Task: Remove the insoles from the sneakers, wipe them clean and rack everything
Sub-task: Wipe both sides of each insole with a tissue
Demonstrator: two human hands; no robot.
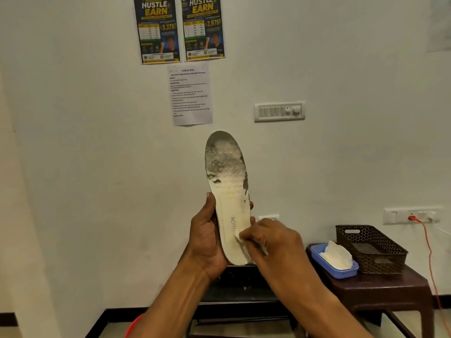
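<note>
A worn white insole (228,181) stands upright in front of the wall, toe up, its upper part grey with dirt. My left hand (207,237) grips its heel end from the left, thumb along the edge. My right hand (271,242) pinches a small white wipe (241,242) and presses it against the lower part of the insole. No sneakers are in view.
A dark shoe rack (244,301) sits below my arms against the wall. To the right, a brown plastic stool (380,291) carries a blue tub (336,270) of white wipes and a brown woven basket (371,247). An orange cable (430,259) hangs from a wall socket.
</note>
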